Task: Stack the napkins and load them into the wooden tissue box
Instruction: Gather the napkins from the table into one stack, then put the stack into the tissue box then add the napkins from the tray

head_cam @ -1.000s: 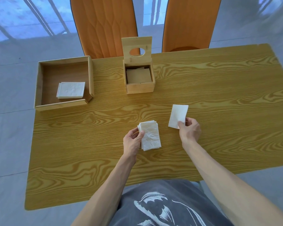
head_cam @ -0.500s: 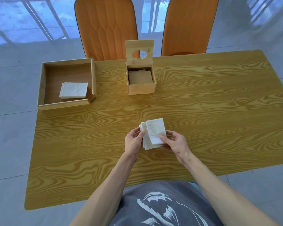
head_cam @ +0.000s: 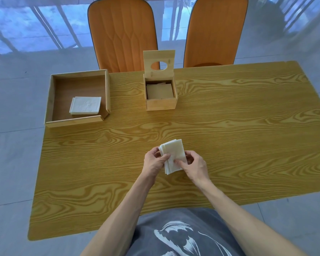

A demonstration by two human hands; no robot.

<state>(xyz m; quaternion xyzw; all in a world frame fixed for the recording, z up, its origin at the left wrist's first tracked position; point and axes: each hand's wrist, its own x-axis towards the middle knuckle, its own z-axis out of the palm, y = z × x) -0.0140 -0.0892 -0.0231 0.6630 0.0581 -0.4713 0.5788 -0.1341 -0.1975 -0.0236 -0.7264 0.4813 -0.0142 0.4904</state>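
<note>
A small stack of white napkins (head_cam: 174,154) rests near the middle of the wooden table, held from both sides. My left hand (head_cam: 154,161) grips its left edge and my right hand (head_cam: 191,166) presses its right edge and top. The wooden tissue box (head_cam: 161,105) stands at the back centre with its lid, which has an oval hole, tipped up open; its inside shows only a brown panel. More white napkins (head_cam: 85,105) lie in a pile inside the wooden tray (head_cam: 76,121) at the back left.
Two orange chairs (head_cam: 122,32) stand behind the table's far edge. The table (head_cam: 248,135) has bare wood to the right of my hands and between my hands and the box. The near table edge runs just above my lap.
My right hand carried a single napkin from the right onto the stack that my left hand holds. Both hands now hold the stack together.
</note>
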